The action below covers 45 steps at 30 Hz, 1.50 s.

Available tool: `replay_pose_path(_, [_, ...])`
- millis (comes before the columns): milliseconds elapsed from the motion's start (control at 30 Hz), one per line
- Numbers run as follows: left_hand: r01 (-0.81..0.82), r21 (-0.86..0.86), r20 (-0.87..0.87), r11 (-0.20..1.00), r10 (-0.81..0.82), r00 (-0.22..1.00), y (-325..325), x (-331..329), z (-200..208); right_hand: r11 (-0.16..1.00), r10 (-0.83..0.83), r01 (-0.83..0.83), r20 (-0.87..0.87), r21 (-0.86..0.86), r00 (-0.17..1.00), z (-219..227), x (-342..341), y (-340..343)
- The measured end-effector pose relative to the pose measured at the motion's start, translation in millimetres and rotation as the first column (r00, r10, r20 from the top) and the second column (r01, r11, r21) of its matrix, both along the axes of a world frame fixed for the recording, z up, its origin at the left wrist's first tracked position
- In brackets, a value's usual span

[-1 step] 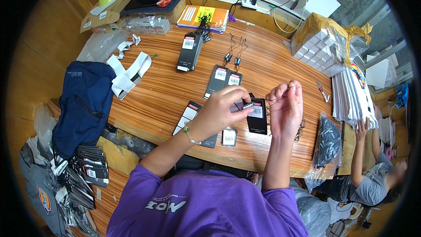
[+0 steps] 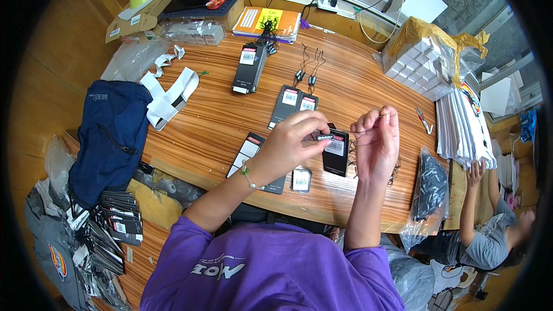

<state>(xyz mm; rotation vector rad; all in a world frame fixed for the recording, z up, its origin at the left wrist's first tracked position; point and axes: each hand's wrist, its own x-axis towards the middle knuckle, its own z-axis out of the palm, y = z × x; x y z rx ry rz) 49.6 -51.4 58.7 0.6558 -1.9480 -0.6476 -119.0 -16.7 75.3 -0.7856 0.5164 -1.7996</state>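
My left hand (image 2: 299, 137) is closed, pinching a small black string seal (image 2: 324, 137) with pale lettering between thumb and fingers. A black hang tag (image 2: 334, 155) with a white barcode sticker hangs just beyond those fingertips, above the table. My right hand (image 2: 375, 141) is raised beside it, thumb and fingertips pinched on a thin dark string that runs across toward the tag. Beneath my left wrist lies a black tag with white stickers (image 2: 249, 148), and nearby sits a small square stack of barcode stickers (image 2: 300, 179). Two finished-looking tags with strings (image 2: 291, 103) lie beyond my left hand.
A stack of black tags (image 2: 249, 69) stands at the far side of the wooden table. To the right are red-handled snippers (image 2: 425, 121), a bag of black strings (image 2: 432, 184) and folded white garments (image 2: 458, 129). Another person's hands (image 2: 476, 173) touch the garments. A navy garment (image 2: 109, 132) lies left.
The hanging black tag has swung and turned slightly. The seal in my left fingers has tilted a little, and my right hand has shifted slightly to the right.
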Motion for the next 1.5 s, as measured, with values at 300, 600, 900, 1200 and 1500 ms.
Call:
replay_pose_path(300, [-0.042,-0.035,-0.080,0.998,0.039,0.996,-6,9,10,0.982,-0.065,0.165,-0.654,0.092,0.753,16,9,15])
replay_pose_path(600, [0.041,0.134,-0.074,0.990,-0.032,0.997,0,12,18,0.992,-0.024,0.110,-0.776,0.059,0.630,19,18,20])
replay_pose_path(900, [0.109,0.112,0.042,0.988,-0.114,0.993,-3,16,22,0.992,0.089,0.031,-0.837,0.125,0.540,19,14,17])
replay_pose_path(1200, [0.172,0.325,0.055,0.930,-0.200,0.978,-6,19,24,0.961,0.254,-0.138,-0.572,0.238,0.780,1,10,10])
replay_pose_path(1500, [0.211,0.430,0.027,0.878,-0.246,0.969,-5,19,29,0.949,0.304,-0.218,-0.483,0.227,0.821,-19,4,3])
